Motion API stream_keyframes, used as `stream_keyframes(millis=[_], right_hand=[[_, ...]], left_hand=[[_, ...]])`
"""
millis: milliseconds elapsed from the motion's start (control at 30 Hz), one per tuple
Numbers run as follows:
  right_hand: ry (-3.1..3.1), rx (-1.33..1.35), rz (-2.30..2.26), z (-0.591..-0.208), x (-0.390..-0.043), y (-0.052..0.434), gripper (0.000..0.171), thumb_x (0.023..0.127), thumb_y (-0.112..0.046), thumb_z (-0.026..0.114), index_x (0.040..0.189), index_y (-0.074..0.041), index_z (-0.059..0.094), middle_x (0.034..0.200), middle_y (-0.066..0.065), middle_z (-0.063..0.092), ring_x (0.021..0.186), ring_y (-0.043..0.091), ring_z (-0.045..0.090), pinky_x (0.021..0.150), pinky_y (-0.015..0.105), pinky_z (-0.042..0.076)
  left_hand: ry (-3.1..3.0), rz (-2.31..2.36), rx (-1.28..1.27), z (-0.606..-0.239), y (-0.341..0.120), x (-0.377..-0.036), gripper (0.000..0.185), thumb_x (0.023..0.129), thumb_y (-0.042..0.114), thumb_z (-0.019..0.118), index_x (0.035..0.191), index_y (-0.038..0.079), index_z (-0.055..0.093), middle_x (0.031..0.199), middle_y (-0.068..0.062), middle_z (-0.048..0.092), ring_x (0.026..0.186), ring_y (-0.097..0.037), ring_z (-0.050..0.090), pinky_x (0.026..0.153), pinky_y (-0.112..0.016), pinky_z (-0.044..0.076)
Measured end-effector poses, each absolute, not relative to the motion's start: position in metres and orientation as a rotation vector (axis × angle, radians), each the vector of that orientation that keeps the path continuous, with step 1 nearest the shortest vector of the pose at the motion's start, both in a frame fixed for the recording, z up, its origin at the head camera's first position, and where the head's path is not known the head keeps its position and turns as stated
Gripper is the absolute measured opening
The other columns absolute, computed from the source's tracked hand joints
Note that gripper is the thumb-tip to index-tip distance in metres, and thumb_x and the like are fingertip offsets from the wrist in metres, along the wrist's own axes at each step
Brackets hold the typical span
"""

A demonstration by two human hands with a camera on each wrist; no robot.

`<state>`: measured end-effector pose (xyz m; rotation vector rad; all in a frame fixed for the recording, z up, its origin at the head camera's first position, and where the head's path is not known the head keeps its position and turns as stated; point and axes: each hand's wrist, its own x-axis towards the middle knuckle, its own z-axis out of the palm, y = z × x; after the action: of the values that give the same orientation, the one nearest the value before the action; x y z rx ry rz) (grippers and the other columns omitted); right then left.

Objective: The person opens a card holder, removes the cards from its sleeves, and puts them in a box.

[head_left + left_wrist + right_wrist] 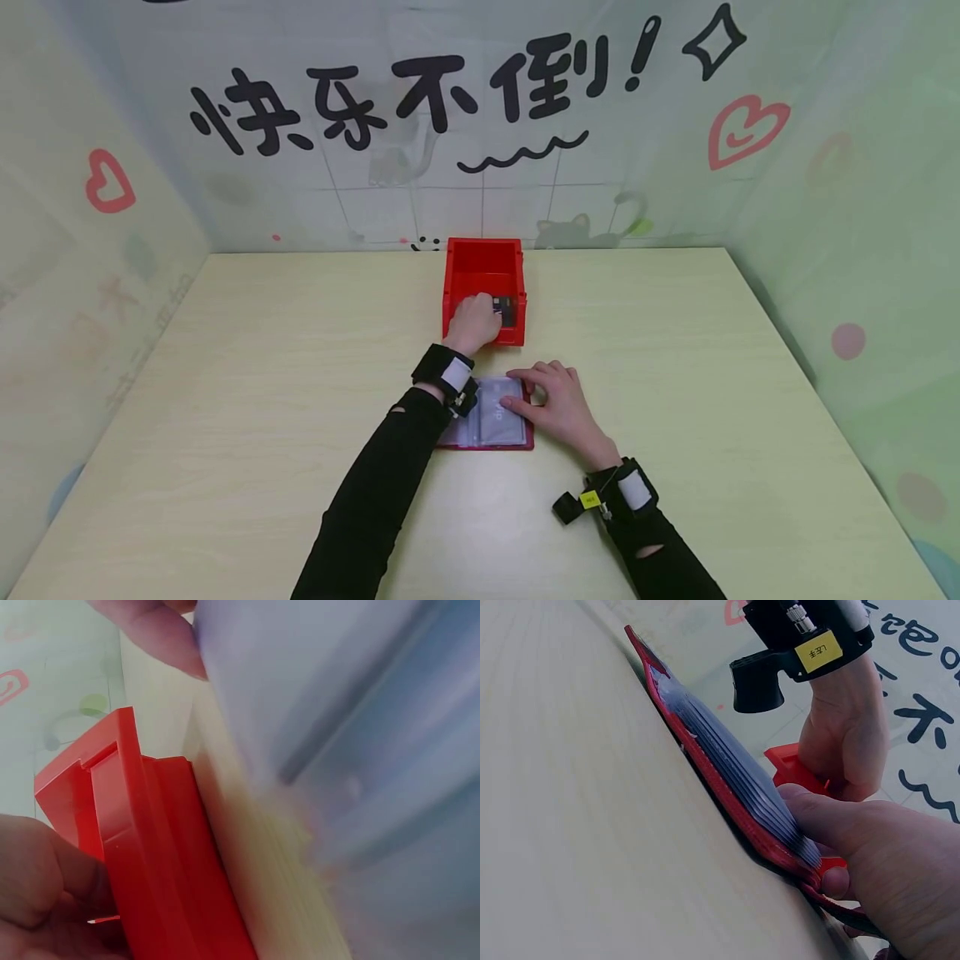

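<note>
Left hand (472, 322) fingers curled inside red bin (483, 265), on dark cards (506, 310); actual pinch not discernible. Right hand (558, 404) fingers spread, pressing clear sleeves of open card holder (491, 425). Holder flat on table (225, 400), just near of bin, centre.

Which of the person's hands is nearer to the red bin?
The left. The left hand reaches into the red bin among the cards, while the right hand rests on the open card album in front of it.
</note>
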<state>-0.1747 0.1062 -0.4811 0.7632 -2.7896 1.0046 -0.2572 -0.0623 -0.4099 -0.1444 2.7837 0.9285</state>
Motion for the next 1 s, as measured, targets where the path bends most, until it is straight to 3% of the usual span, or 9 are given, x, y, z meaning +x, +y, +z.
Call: stream_keyframes(millis=[200, 433, 667, 867, 1000], right_hand=[[-2.793, 0.761, 1.009, -0.481, -0.174, 0.105, 0.038, 0.084, -0.035, 0.081, 0.116, -0.017, 0.074, 0.081, -0.002, 0.056, 0.090, 0.018, 0.047, 0.083, 0.037, 0.030], [-2.790, 0.767, 0.996, -0.481, -0.175, 0.105, 0.038, 0.084, -0.036, 0.081, 0.116, -0.017, 0.074, 0.082, -0.002, 0.057, 0.090, 0.018, 0.048, 0.083, 0.037, 0.031], [-2.770, 0.772, 1.000, -0.482, -0.175, 0.105, 0.040, 0.083, -0.036, 0.081, 0.117, -0.017, 0.074, 0.081, -0.003, 0.057, 0.090, 0.017, 0.048, 0.083, 0.037, 0.031], [-2.775, 0.760, 0.989, -0.483, -0.175, 0.105, 0.040, 0.083, -0.036, 0.081, 0.117, -0.016, 0.074, 0.080, -0.003, 0.055, 0.088, 0.017, 0.047, 0.083, 0.037, 0.030], [-2.802, 0.750, 0.989, -0.478, -0.176, 0.105, 0.040, 0.083, -0.036, 0.082, 0.116, -0.016, 0.074, 0.083, -0.002, 0.057, 0.089, 0.017, 0.048, 0.084, 0.037, 0.032]], left_hand=[[2.775, 0.971, -0.156, -0.409, -0.064, -0.255, 0.025, 0.099, 0.014, 0.059, 0.121, 0.001, 0.059, 0.106, -0.015, 0.066, 0.091, -0.028, 0.061, 0.090, -0.037, 0.056], [2.830, 0.981, -0.072, -0.399, -0.071, -0.248, 0.023, 0.099, 0.010, 0.058, 0.118, -0.002, 0.059, 0.106, -0.018, 0.065, 0.091, -0.029, 0.061, 0.086, -0.036, 0.056], [2.912, 1.102, 0.102, -0.384, -0.087, -0.224, 0.030, 0.098, 0.005, 0.057, 0.126, -0.004, 0.062, 0.121, -0.018, 0.066, 0.106, -0.030, 0.060, 0.101, -0.040, 0.053], [2.780, 1.111, 0.280, -0.395, -0.112, -0.192, 0.023, 0.093, 0.008, 0.067, 0.115, -0.001, 0.068, 0.099, -0.014, 0.069, 0.085, -0.024, 0.060, 0.079, -0.030, 0.055], [2.650, 1.056, 0.286, -0.407, -0.128, -0.175, 0.030, 0.087, 0.012, 0.078, 0.113, 0.003, 0.067, 0.093, -0.010, 0.065, 0.084, -0.019, 0.057, 0.072, -0.025, 0.052]])
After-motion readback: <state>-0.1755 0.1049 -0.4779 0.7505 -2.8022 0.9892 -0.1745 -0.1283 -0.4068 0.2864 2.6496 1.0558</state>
